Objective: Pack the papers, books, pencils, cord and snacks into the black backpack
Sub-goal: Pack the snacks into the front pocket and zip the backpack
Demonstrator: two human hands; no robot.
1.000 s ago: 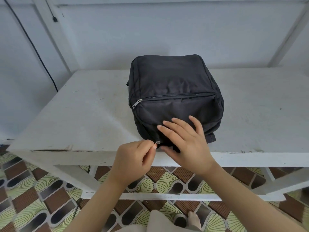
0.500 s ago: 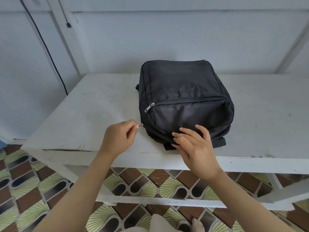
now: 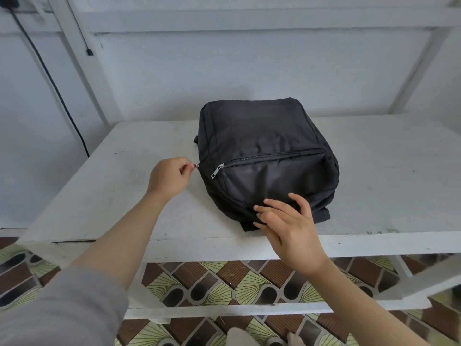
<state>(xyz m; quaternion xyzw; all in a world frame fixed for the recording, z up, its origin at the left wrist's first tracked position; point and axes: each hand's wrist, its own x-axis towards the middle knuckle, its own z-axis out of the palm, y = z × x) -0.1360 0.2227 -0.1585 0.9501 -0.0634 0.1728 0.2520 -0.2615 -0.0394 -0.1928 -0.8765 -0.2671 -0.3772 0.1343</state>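
While the black backpack (image 3: 264,146) lies flat on the white worktop (image 3: 119,196), close to the near edge, I see the left hand (image 3: 169,179) just beside its left side. Thumb and forefinger are pinched on a small metal zipper pull (image 3: 197,166) at the side seam, and the other fingers are curled in. The right hand (image 3: 289,228) is at the near end of the backpack, fingers spread and lightly bent, fingertips touching the fabric along the lower edge. It grips nothing that I can make out.

Across the front runs a pocket zipper, drawn closed, with its silver pocket tab (image 3: 217,170) hanging at the left end — just right of the pinched pull. A black strap end (image 3: 323,216) pokes out at the near right corner.

A grey sleeve (image 3: 62,308) covers the left upper arm. On the wall behind, a dark cable (image 3: 52,81) runs down at the left. Below the worktop there is a patterned tile floor (image 3: 224,278) in brown and pale green.
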